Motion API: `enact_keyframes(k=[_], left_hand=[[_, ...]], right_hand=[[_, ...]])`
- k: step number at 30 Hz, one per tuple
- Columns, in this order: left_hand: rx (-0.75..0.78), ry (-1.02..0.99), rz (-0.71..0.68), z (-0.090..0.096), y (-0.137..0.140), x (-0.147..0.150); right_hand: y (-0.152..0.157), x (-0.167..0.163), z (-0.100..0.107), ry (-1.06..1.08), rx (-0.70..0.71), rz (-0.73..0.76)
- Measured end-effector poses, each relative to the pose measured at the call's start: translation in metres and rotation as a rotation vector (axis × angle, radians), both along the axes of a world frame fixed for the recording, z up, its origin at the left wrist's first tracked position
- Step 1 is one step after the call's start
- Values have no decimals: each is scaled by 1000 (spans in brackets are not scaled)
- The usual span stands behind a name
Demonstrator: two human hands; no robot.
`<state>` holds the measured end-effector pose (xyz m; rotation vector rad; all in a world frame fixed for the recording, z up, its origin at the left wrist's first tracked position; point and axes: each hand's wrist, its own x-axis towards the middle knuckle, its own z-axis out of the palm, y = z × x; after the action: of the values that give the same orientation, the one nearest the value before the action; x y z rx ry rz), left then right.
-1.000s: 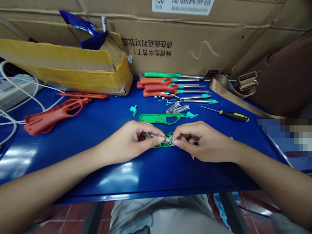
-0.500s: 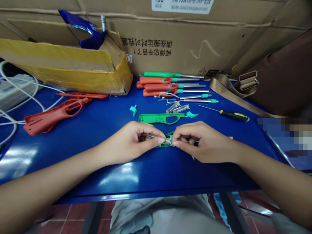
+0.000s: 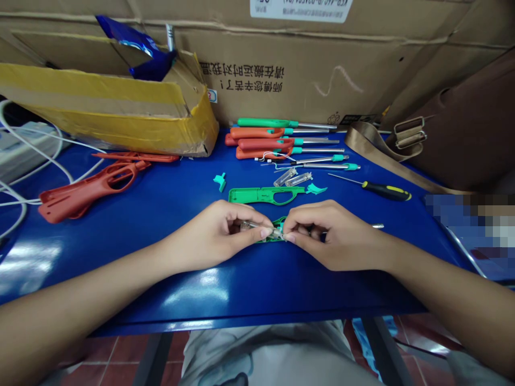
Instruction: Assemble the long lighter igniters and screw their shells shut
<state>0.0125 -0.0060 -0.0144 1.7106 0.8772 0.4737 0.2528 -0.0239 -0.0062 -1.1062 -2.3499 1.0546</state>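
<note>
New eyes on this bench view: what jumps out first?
Probably the two hands meeting at the centre: the left hand grips a small clear piece, with the right hand's fingertips at its end, over a green shell. Next, the bright orange, red and green lighters lined up behind. Then the yellow-taped box at back left.

Pale grey cloth (image 3: 306, 356) covers the lap, with a rounded blue-grey print (image 3: 226, 365) left of the cloth's middle; beyond the cloth, left hand (image 3: 215, 233) and right hand (image 3: 341, 236) are bare
</note>
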Motion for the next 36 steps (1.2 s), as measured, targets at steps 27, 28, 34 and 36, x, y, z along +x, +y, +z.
enact_keyframes(k=[27,28,34,36], left_hand=[[-54,-16,91,6,-1,-1],[-51,-17,89,6,-1,0],[-39,-20,101,6,-2,1],[-33,-19,98,5,-3,2]], right_hand=[[2,-3,-5,144,84,-112],[2,-2,-5,144,81,-107],[1,-2,-6,157,85,-114],[1,-2,-7,152,84,-101]])
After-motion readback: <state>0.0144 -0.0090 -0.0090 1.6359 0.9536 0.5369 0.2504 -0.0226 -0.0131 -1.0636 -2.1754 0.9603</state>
